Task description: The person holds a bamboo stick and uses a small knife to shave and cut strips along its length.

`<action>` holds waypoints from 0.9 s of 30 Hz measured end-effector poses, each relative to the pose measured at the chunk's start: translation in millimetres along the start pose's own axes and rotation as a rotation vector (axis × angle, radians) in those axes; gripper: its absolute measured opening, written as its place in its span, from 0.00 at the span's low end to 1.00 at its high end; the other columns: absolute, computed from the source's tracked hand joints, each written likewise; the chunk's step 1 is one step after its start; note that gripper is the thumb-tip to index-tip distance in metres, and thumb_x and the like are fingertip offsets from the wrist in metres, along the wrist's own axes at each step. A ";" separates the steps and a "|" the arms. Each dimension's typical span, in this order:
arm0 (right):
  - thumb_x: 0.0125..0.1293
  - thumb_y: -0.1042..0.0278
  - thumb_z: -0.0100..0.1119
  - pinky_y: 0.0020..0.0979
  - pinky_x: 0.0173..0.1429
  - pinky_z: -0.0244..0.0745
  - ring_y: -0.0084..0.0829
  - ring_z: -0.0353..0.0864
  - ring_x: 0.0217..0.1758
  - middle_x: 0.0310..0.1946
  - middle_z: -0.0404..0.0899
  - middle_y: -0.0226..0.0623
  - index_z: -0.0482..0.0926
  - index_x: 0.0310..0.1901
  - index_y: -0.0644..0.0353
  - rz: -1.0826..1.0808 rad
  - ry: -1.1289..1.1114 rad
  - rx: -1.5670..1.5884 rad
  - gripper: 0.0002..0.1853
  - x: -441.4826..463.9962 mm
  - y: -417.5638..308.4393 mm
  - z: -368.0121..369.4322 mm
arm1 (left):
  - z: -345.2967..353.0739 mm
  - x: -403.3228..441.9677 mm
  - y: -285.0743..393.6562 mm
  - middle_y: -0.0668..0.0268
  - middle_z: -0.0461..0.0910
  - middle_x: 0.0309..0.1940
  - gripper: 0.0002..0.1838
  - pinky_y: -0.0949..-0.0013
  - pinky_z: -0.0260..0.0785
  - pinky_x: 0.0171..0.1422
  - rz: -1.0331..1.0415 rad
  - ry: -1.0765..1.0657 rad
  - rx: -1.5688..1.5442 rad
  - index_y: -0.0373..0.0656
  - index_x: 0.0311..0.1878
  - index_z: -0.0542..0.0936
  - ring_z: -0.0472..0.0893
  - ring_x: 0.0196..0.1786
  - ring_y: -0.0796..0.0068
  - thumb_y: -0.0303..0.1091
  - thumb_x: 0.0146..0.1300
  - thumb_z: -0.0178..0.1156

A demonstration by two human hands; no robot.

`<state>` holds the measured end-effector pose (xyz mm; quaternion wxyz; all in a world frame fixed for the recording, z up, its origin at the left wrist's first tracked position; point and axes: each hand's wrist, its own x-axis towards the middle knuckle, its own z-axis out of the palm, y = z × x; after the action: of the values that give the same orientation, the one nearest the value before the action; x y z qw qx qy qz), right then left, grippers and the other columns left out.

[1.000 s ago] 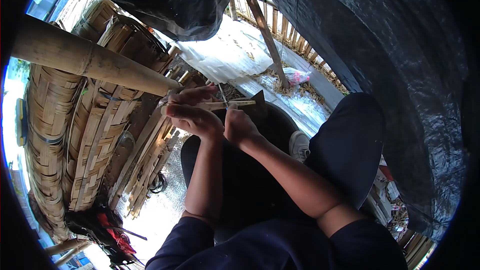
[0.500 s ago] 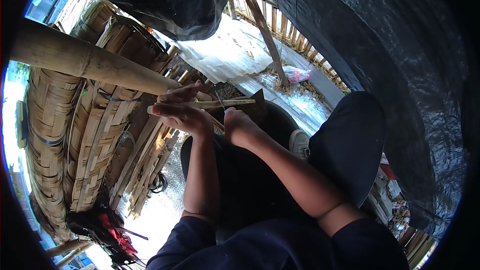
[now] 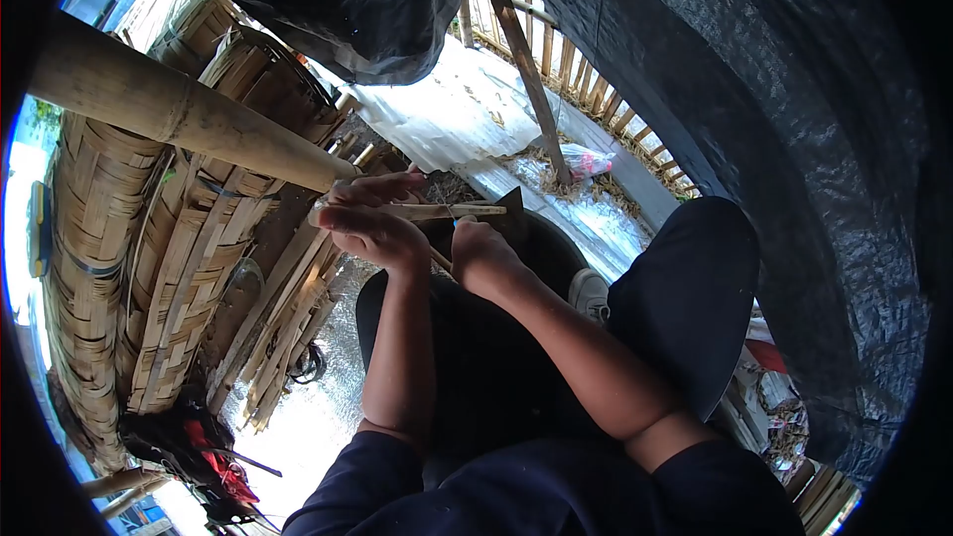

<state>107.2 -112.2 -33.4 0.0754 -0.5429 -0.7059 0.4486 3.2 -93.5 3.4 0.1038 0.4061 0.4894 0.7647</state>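
My left hand [image 3: 375, 228] holds a pale bamboo strip [image 3: 437, 210], with its fingers stretched along one side and the strip lying between them and the thumb side. The strip points right, across the front of my right hand [image 3: 481, 250]. That hand is closed in a fist on a knife [image 3: 452, 209]. Only a thin piece of its blade and a bit of blue by the thumb show; the fist hides the rest. The blade crosses the strip and looks to be against it, between my two hands.
A thick bamboo pole [image 3: 189, 119] runs in from the left. Rolled woven bamboo panels [image 3: 99, 258] stand behind it, beside a pile of split bamboo [image 3: 288, 337]. A black tarp [image 3: 794, 139] hangs at the right. A dark slanted post [image 3: 521, 60] stands ahead, near a plastic bag [image 3: 588, 161].
Both hands have shifted slightly right in the view, and the blade sits a little lower against the strip. The whole view has tilted a little. The hold of each hand looks the same.
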 end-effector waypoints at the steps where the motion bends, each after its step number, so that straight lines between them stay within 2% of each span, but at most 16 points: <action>1: 0.53 0.78 0.53 0.46 0.50 0.75 0.56 0.79 0.44 0.32 0.77 0.65 0.72 0.37 0.75 -0.025 -0.049 -0.046 0.10 -1.1 0.0 -2.4 | -0.2 4.1 1.5 0.58 0.73 0.13 0.38 0.60 0.79 0.34 -0.016 0.066 0.085 0.41 0.23 0.63 0.77 0.19 0.68 0.67 0.66 0.19; 3: 0.54 0.78 0.53 0.46 0.50 0.75 0.56 0.79 0.45 0.34 0.78 0.65 0.72 0.38 0.75 -0.041 -0.069 -0.048 0.11 7.0 0.9 -1.6 | 1.1 3.6 3.4 0.56 0.72 0.12 0.35 0.60 0.79 0.32 -0.030 0.133 0.170 0.41 0.26 0.60 0.77 0.18 0.67 0.65 0.67 0.19; 5: 0.54 0.78 0.53 0.45 0.51 0.75 0.56 0.79 0.46 0.35 0.78 0.65 0.72 0.38 0.75 -0.054 -0.088 -0.048 0.11 7.7 1.3 3.8 | 6.0 -7.1 5.5 0.57 0.70 0.12 0.35 0.58 0.79 0.33 0.050 0.007 -0.027 0.42 0.24 0.60 0.77 0.19 0.67 0.66 0.67 0.21; 7: 0.54 0.78 0.53 0.45 0.52 0.75 0.55 0.79 0.47 0.38 0.78 0.64 0.73 0.38 0.74 0.052 0.047 0.004 0.11 -1.3 -10.0 -1.6 | 5.2 -8.7 7.0 0.57 0.70 0.12 0.35 0.58 0.79 0.34 0.012 -0.002 -0.087 0.42 0.24 0.60 0.77 0.19 0.67 0.66 0.66 0.21; 9: 0.55 0.77 0.53 0.45 0.51 0.75 0.55 0.79 0.46 0.38 0.78 0.64 0.73 0.39 0.74 0.097 -0.033 -0.060 0.11 -6.4 -10.9 -8.8 | 6.1 -5.6 6.1 0.58 0.70 0.12 0.35 0.57 0.79 0.34 -0.030 -0.010 -0.138 0.42 0.24 0.60 0.77 0.19 0.67 0.66 0.66 0.21; 11: 0.56 0.77 0.53 0.46 0.50 0.76 0.56 0.79 0.45 0.37 0.78 0.64 0.71 0.42 0.75 0.003 -0.157 -0.081 0.13 -5.8 -7.4 -9.3 | 6.6 0.6 5.6 0.58 0.70 0.12 0.35 0.59 0.79 0.31 -0.014 0.154 0.010 0.42 0.24 0.59 0.76 0.16 0.66 0.66 0.66 0.22; 13: 0.55 0.77 0.53 0.46 0.50 0.76 0.56 0.79 0.45 0.37 0.78 0.63 0.71 0.42 0.75 0.001 -0.132 -0.077 0.13 2.5 -4.0 0.5 | 7.7 -9.2 7.5 0.57 0.70 0.12 0.35 0.59 0.79 0.31 0.024 0.082 -0.045 0.42 0.25 0.60 0.76 0.16 0.66 0.66 0.66 0.22; 15: 0.54 0.79 0.53 0.45 0.49 0.76 0.55 0.79 0.45 0.36 0.78 0.64 0.73 0.39 0.75 0.028 0.076 0.014 0.11 -2.2 -3.0 7.0 | 9.7 -17.5 14.1 0.58 0.70 0.12 0.35 0.59 0.79 0.33 0.050 -0.066 -0.002 0.42 0.24 0.59 0.76 0.16 0.67 0.66 0.66 0.22; 17: 0.55 0.78 0.52 0.45 0.49 0.76 0.55 0.79 0.45 0.35 0.78 0.63 0.74 0.37 0.75 0.103 0.096 -0.001 0.10 -2.2 -3.6 2.2 | 8.3 -10.1 13.4 0.58 0.70 0.12 0.34 0.59 0.78 0.32 0.013 -0.070 -0.090 0.43 0.24 0.59 0.76 0.17 0.67 0.66 0.66 0.22; 19: 0.57 0.75 0.49 0.44 0.49 0.76 0.55 0.79 0.46 0.36 0.78 0.63 0.74 0.37 0.75 -0.013 -0.089 -0.088 0.10 -4.0 -0.2 -6.4 | 8.1 -0.7 7.0 0.58 0.70 0.12 0.35 0.62 0.77 0.27 -0.033 0.122 -0.066 0.43 0.24 0.59 0.75 0.15 0.67 0.68 0.65 0.23; 21: 0.57 0.74 0.50 0.43 0.50 0.76 0.54 0.79 0.47 0.37 0.78 0.64 0.75 0.37 0.74 -0.032 -0.137 -0.096 0.11 3.4 10.8 -0.3 | 9.3 -12.5 8.8 0.58 0.70 0.12 0.34 0.65 0.76 0.25 0.003 0.116 -0.051 0.43 0.24 0.60 0.76 0.15 0.68 0.67 0.65 0.24; 23: 0.55 0.76 0.53 0.41 0.49 0.76 0.54 0.79 0.47 0.38 0.77 0.64 0.75 0.37 0.74 -0.178 0.093 -0.081 0.11 28.2 57.9 33.0 | 16.3 -35.8 22.7 0.59 0.70 0.12 0.34 0.65 0.77 0.27 0.090 -0.199 -0.098 0.42 0.24 0.61 0.76 0.15 0.68 0.65 0.66 0.24; 24: 0.54 0.76 0.55 0.42 0.48 0.76 0.55 0.79 0.45 0.37 0.78 0.64 0.74 0.39 0.75 -0.199 0.082 -0.100 0.12 28.9 76.0 41.1 | 20.5 -41.7 22.0 0.57 0.71 0.12 0.33 0.65 0.77 0.27 0.128 -0.219 -0.146 0.41 0.24 0.61 0.76 0.15 0.69 0.62 0.69 0.25; 25: 0.54 0.76 0.55 0.42 0.48 0.76 0.55 0.79 0.45 0.37 0.78 0.64 0.74 0.39 0.75 -0.200 0.086 -0.096 0.12 18.6 52.9 23.8 | 22.4 -33.9 18.6 0.57 0.71 0.12 0.33 0.65 0.77 0.27 0.131 -0.224 -0.147 0.41 0.24 0.61 0.76 0.15 0.69 0.62 0.69 0.25; 27: 0.57 0.78 0.53 0.38 0.48 0.78 0.51 0.81 0.46 0.40 0.79 0.61 0.70 0.44 0.76 0.163 -0.054 -0.106 0.14 -9.4 9.4 1.4 | 19.5 -8.9 6.5 0.55 0.73 0.14 0.34 0.64 0.78 0.27 0.055 -0.016 -0.107 0.40 0.24 0.61 0.76 0.15 0.69 0.63 0.68 0.24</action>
<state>116.7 -120.7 -37.4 -0.0094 -0.5896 -0.6838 0.4299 24.7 -88.7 7.9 0.1082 0.4195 0.4354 0.7891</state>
